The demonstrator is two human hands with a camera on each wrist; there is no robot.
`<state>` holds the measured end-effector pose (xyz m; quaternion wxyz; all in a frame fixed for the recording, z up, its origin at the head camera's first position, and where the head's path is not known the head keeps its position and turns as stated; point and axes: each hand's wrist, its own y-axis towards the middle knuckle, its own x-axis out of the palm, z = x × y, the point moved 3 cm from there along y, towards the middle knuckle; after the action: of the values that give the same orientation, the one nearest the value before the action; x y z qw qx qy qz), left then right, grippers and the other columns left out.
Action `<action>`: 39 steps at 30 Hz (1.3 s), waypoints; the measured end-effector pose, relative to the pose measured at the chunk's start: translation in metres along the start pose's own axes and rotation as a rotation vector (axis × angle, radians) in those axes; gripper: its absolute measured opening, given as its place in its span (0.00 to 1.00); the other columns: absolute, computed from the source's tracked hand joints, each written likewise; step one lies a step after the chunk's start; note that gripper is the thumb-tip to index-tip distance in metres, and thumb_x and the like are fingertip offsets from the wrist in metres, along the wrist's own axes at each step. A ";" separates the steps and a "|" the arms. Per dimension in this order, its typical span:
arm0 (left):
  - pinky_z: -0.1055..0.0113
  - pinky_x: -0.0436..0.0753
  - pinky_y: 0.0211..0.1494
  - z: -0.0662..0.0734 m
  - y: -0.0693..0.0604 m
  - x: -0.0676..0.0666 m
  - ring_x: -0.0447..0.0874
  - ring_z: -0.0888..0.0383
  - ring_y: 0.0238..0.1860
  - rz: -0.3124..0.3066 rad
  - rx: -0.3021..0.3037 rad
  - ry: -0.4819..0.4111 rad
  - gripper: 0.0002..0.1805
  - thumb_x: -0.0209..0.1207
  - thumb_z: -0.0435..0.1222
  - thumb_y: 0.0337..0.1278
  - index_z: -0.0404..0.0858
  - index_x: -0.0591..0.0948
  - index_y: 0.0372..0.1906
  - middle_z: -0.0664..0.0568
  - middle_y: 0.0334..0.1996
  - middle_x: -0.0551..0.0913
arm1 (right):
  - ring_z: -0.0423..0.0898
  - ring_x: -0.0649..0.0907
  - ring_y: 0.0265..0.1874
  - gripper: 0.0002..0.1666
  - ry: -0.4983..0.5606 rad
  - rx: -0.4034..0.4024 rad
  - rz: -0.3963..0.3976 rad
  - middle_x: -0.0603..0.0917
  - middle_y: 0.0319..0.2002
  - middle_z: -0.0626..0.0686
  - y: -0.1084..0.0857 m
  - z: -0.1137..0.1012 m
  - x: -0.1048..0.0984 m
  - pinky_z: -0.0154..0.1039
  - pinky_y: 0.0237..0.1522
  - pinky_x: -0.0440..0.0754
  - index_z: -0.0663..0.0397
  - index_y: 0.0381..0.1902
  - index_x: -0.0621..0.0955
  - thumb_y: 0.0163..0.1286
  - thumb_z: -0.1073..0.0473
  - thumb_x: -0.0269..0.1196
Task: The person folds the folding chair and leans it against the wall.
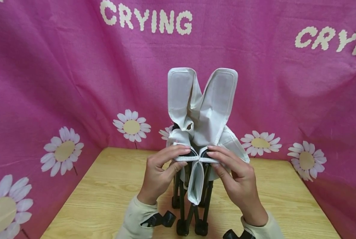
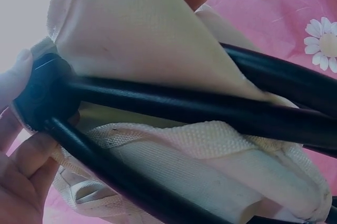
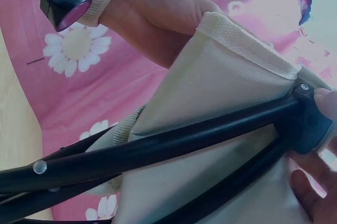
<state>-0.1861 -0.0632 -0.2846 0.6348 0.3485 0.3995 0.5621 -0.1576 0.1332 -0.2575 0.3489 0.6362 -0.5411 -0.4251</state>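
Observation:
A partly folded camping chair (image 1: 210,116) stands upright on its black legs, its off-white fabric bunched into two tall flaps. My left hand (image 1: 160,171) pinches the near left corner, fingers above and thumb below. At the near right corner, my right hand (image 1: 237,174) grips the fabric edge in the same way. Between the hands a fold of seat cloth (image 1: 195,186) hangs down. Up close in the left wrist view, thumb and fingers hold a black plastic corner joint (image 2: 47,92) where tubes meet. The right wrist view shows a matching joint (image 3: 303,124) in the right hand's grasp.
The chair's feet (image 1: 182,227) rest on a light wooden tabletop (image 1: 106,196). A pink cloth (image 1: 76,66) printed with daisies and lettering encloses the back and sides. Black devices (image 1: 163,219) are strapped at both wrists.

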 end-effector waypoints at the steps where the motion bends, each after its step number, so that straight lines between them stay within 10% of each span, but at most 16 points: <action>1: 0.51 0.70 0.66 0.000 -0.001 0.000 0.82 0.50 0.52 0.001 -0.003 -0.001 0.21 0.65 0.18 0.45 0.31 0.83 0.49 0.43 0.46 0.85 | 0.52 0.80 0.55 0.16 0.003 0.000 0.007 0.81 0.48 0.69 -0.001 0.000 0.000 0.37 0.59 0.75 0.74 0.47 0.81 0.59 0.80 0.61; 39: 0.70 0.75 0.30 0.001 -0.016 0.011 0.79 0.53 0.48 0.104 -0.039 0.052 0.22 0.62 0.19 0.50 0.34 0.81 0.53 0.43 0.52 0.80 | 0.58 0.74 0.62 0.16 0.086 0.063 0.177 0.77 0.54 0.74 -0.019 0.004 0.011 0.40 0.63 0.70 0.78 0.48 0.79 0.61 0.82 0.59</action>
<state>-0.1779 -0.0547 -0.2992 0.6008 0.3416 0.3863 0.6108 -0.1533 0.1257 -0.2776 0.3878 0.6143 -0.5928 -0.3478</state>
